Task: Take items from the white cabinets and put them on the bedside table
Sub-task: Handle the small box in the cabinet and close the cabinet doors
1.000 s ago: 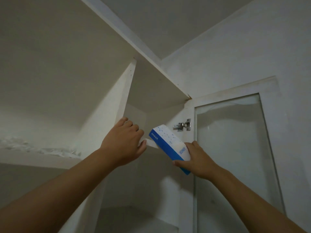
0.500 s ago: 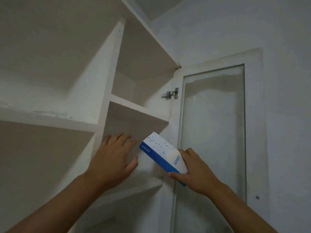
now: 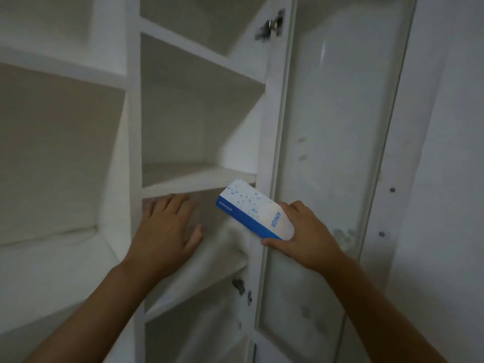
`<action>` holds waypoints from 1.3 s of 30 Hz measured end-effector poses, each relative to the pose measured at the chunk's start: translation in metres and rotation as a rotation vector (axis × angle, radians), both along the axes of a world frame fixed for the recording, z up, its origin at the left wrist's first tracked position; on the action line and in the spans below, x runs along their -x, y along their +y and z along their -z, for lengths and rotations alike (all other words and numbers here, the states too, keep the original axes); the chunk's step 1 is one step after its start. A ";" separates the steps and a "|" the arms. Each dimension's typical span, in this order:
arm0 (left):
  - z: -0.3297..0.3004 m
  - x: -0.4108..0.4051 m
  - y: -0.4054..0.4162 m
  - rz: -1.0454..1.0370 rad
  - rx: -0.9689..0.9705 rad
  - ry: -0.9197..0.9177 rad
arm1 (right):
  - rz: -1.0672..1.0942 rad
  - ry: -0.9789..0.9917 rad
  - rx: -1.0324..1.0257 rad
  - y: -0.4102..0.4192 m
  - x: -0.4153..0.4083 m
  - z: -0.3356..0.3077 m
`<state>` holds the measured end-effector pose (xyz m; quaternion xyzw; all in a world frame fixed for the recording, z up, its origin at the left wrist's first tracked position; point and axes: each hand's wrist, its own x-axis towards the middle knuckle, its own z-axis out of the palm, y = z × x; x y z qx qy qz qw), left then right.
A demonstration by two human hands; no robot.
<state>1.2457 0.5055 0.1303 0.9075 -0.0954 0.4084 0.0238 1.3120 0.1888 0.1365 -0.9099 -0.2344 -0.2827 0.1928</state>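
Head view: right hand (image 3: 305, 235) holds a white-and-blue Anker box (image 3: 255, 212) by its near end, thumb along the lower blue edge, fingers behind the far side; grip closed around the carton. Box sits in the air in front of the open white cabinet (image 3: 133, 127), tilted, far end pointing up and left toward a shelf (image 3: 193, 176), clear of the shelf boards. Left hand (image 3: 167, 229) is relaxed and spread, fingers straight, holding nothing, reaching into the compartment below that shelf; contact with the board cannot be told. Glass-panelled cabinet door (image 3: 332, 153) stands open just right of the box; hinge (image 3: 271, 26) shows at top. Bedside table not in view.

Handling, judged: cardboard carton, stiff, probably light, smooth printed faces that could slip. Hold across the narrow width near the middle for steadier balance than the end hold. Moderate squeeze only; walls may dent.
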 end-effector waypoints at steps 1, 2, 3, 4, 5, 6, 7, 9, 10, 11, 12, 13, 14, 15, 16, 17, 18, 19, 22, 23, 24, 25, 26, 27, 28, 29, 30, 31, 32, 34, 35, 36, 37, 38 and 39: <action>0.013 0.005 -0.005 -0.015 0.009 0.018 | -0.009 0.017 -0.002 -0.003 0.000 0.012; 0.026 0.009 -0.010 -0.030 0.020 0.038 | -0.018 0.037 -0.004 -0.007 0.001 0.023; 0.038 0.014 -0.014 -0.044 0.035 0.059 | -0.028 0.056 -0.003 -0.010 0.002 0.035; 0.050 0.020 -0.019 -0.057 0.055 0.079 | -0.041 0.077 -0.001 -0.013 0.003 0.047; 0.063 0.025 -0.023 -0.072 0.076 0.099 | -0.057 0.099 0.000 -0.017 0.005 0.059; 0.076 0.031 -0.027 -0.091 0.097 0.122 | -0.072 0.122 -0.001 -0.021 0.007 0.070; 0.089 0.037 -0.032 -0.112 0.115 0.147 | -0.089 0.146 -0.002 -0.025 0.009 0.082; 0.115 0.051 -0.041 -0.151 0.140 0.197 | -0.123 0.192 0.005 -0.035 0.014 0.106; 0.127 0.059 -0.045 -0.171 0.151 0.228 | -0.139 0.211 0.013 -0.039 0.017 0.118; 0.139 0.066 -0.050 -0.198 0.161 0.263 | -0.158 0.228 0.024 -0.044 0.020 0.131; 0.150 0.074 -0.054 -0.227 0.170 0.297 | -0.179 0.249 0.034 -0.047 0.022 0.144; 0.161 0.081 -0.058 -0.253 0.180 0.323 | -0.201 0.271 0.041 -0.050 0.024 0.155; 0.171 0.090 -0.063 -0.275 0.192 0.342 | -0.219 0.299 0.045 -0.052 0.027 0.167; 0.181 0.098 -0.067 -0.296 0.204 0.354 | -0.233 0.324 0.052 -0.054 0.030 0.178; 0.191 0.107 -0.072 -0.316 0.213 0.364 | -0.248 0.347 0.060 -0.055 0.032 0.189; 0.200 0.117 -0.077 -0.339 0.216 0.378 | -0.262 0.368 0.074 -0.055 0.035 0.200; 0.209 0.128 -0.082 -0.366 0.215 0.398 | -0.279 0.387 0.091 -0.055 0.038 0.210; 0.217 0.138 -0.086 -0.395 0.211 0.424 | -0.295 0.401 0.111 -0.054 0.041 0.220; 0.237 0.174 -0.091 -0.503 0.203 0.497 | -0.334 0.438 0.153 -0.048 0.055 0.243; 0.242 0.187 -0.092 -0.541 0.209 0.517 | -0.346 0.448 0.151 -0.044 0.061 0.248; 0.246 0.201 -0.092 -0.576 0.220 0.531 | -0.357 0.453 0.147 -0.040 0.066 0.253; 0.249 0.215 -0.091 -0.605 0.236 0.538 | -0.367 0.453 0.140 -0.035 0.073 0.258; 0.252 0.229 -0.091 -0.631 0.262 0.536 | -0.379 0.456 0.130 -0.029 0.081 0.262; 0.254 0.245 -0.090 -0.659 0.299 0.524 | -0.394 0.460 0.124 -0.022 0.088 0.266; 0.255 0.260 -0.088 -0.690 0.336 0.508 | -0.413 0.458 0.125 -0.015 0.097 0.269; 0.257 0.276 -0.087 -0.723 0.366 0.494 | -0.436 0.452 0.134 -0.007 0.107 0.272; 0.259 0.291 -0.086 -0.757 0.386 0.486 | -0.462 0.445 0.143 0.002 0.117 0.275; 0.261 0.307 -0.085 -0.789 0.402 0.486 | -0.488 0.440 0.147 0.010 0.129 0.276; 0.263 0.324 -0.083 -0.819 0.415 0.489 | -0.512 0.445 0.146 0.020 0.140 0.278; 0.267 0.360 -0.078 -0.871 0.451 0.491 | -0.554 0.475 0.138 0.039 0.166 0.280; 0.269 0.379 -0.075 -0.894 0.472 0.487 | -0.574 0.487 0.133 0.049 0.179 0.281; 0.271 0.400 -0.072 -0.919 0.485 0.485 | -0.596 0.495 0.129 0.059 0.194 0.281; 0.273 0.421 -0.068 -0.944 0.493 0.483 | -0.618 0.501 0.129 0.070 0.210 0.281; 0.275 0.443 -0.064 -0.967 0.496 0.479 | -0.641 0.502 0.131 0.081 0.226 0.282; 0.276 0.465 -0.060 -0.992 0.503 0.472 | -0.666 0.498 0.136 0.093 0.243 0.281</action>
